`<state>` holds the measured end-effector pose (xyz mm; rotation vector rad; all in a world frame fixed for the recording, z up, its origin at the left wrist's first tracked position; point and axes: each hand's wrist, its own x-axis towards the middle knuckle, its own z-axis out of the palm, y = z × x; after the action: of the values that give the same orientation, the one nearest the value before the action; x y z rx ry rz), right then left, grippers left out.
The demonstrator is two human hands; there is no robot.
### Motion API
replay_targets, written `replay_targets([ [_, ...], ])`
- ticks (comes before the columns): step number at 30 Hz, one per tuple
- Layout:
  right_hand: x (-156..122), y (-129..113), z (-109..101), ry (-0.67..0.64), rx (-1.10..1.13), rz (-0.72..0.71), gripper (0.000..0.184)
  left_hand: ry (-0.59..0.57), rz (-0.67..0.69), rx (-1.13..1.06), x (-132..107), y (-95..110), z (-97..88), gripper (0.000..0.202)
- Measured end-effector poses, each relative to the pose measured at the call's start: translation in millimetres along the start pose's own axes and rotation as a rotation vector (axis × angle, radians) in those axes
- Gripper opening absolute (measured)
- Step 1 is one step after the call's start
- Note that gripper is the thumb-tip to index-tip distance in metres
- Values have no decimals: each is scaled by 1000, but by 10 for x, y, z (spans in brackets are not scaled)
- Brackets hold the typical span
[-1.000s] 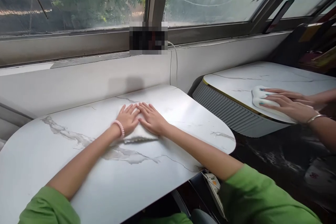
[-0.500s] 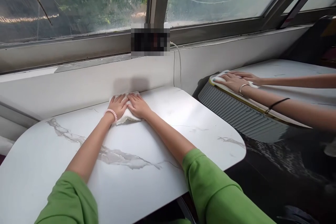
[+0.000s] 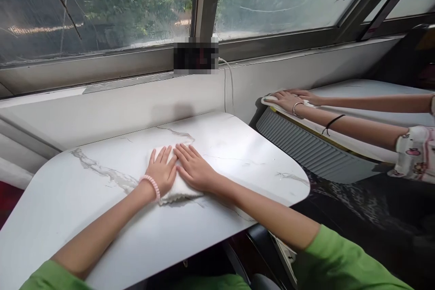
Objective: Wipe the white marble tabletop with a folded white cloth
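Step in hand: wipe stroke on table top. A white folded terry cloth [image 3: 181, 189] lies flat abt mid-top of the white grey-veined marble-look table [image 3: 244, 154], well off its rounded rt corner. L hand [image 3: 163, 173] & R hand [image 3: 194, 170] sit side by side on it, palms down, fingers straight, pressing; nothing grasped. Pink bead bracelet [image 3: 152, 186] on L wrist.

Judgement: a further pass calls for even palm pressure so the cloth slides w/o bunching. Top is smooth and glossy; cloth is soft and nubby.

Co-worker's hands [image 3: 288, 99] press flat at the corner of the adjacent ribbed-sided grey-white table [image 3: 299, 145].
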<state>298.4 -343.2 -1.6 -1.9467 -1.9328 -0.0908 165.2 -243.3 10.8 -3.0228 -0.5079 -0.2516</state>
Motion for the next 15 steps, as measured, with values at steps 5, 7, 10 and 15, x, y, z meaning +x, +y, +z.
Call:
replay_targets([
  [5, -535, -446, -143, -31, 1, -49, 58, 97, 62, -42, -609, 358, -58, 48],
  [7, -656, -569, -177, -46, 15, -74, 60, 138, 64, -45, -792, 466, -70, 49],
  [10, -708, -658, -203, -68, 25, -68, 62, 159, 73, -47, -905, 533, -91, 49],
  [15, -515, -641, -139, -77, 29, -23, 62, 90, 51, -45, -768, 367, -92, 49],
])
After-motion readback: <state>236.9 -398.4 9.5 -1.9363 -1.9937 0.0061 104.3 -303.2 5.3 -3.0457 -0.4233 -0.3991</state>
